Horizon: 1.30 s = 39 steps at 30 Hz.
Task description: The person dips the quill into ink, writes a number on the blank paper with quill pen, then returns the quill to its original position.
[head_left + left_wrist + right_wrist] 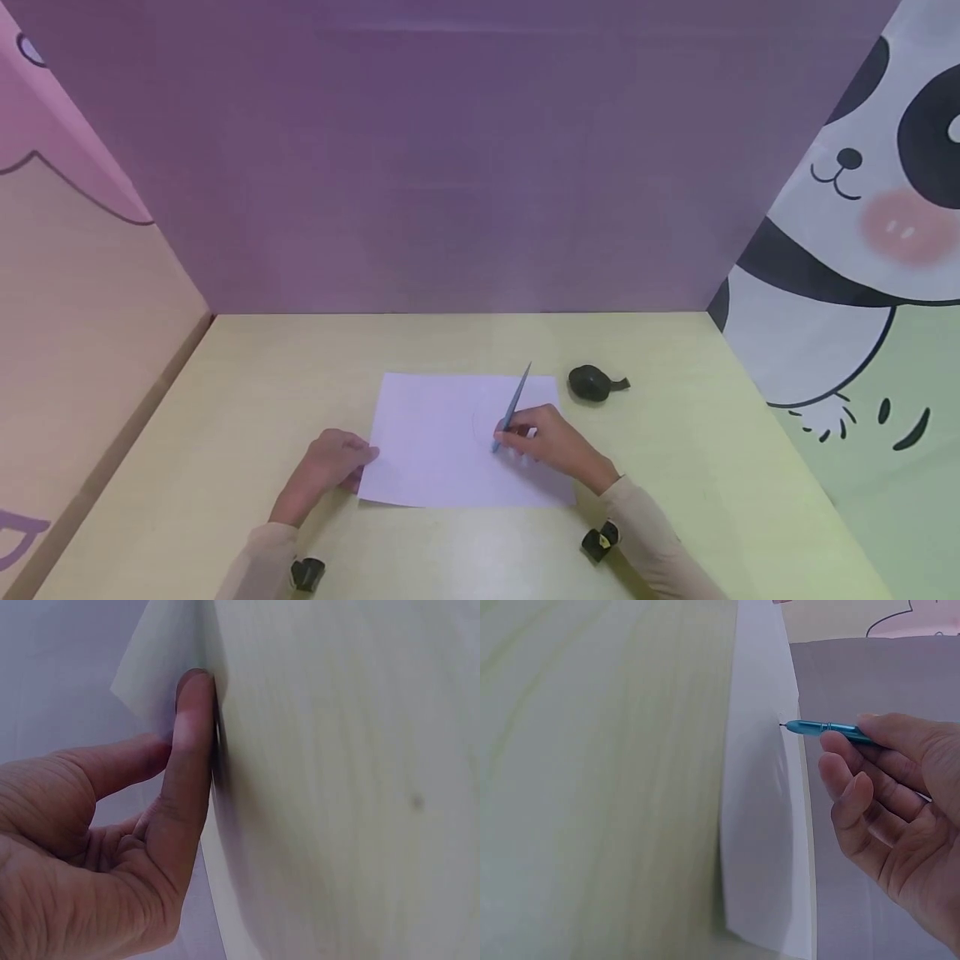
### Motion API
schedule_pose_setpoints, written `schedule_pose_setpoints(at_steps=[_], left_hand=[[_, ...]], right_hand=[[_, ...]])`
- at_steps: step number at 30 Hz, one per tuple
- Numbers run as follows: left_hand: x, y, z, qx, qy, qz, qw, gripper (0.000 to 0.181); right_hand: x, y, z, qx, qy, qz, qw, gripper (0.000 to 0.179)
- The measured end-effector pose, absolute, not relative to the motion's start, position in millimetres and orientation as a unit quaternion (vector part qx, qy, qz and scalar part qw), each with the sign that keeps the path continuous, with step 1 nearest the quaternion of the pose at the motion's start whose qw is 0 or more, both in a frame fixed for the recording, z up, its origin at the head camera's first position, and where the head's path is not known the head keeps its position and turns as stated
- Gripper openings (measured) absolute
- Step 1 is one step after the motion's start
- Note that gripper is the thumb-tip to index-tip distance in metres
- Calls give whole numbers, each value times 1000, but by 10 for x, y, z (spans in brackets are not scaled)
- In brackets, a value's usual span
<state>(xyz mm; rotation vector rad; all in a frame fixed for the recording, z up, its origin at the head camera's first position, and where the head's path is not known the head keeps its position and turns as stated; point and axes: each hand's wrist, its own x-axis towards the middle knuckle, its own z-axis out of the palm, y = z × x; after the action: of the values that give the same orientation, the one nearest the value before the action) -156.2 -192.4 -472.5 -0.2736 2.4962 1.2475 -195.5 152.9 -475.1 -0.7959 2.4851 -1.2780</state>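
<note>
A white sheet of paper (427, 442) lies on the table with a faint curved line near its middle. My right hand (551, 437) grips a blue-green pen (517, 396) near its lower end, tip down at the sheet. In the right wrist view the tip of the pen (810, 727) meets the paper, or nearly so. At the sheet's left edge, my left hand (337, 458) pinches the paper between thumb and fingers. The left wrist view shows a corner of the paper (154, 667) standing up from the table between them.
A dark round object with a short stem (590, 383) lies beyond the paper's right corner. The pale wooden table (262, 375) meets a purple panel (457, 167) at its back edge. Small black devices sit at both wrists.
</note>
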Motion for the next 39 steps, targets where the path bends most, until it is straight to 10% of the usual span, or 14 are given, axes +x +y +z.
schedule_pose_setpoints(at_steps=[39], left_hand=[[-1566,-1945,-4727,-84,868,459,166,35]], right_hand=[[-1980,1640,-4751,-260,852,-448,76,12]])
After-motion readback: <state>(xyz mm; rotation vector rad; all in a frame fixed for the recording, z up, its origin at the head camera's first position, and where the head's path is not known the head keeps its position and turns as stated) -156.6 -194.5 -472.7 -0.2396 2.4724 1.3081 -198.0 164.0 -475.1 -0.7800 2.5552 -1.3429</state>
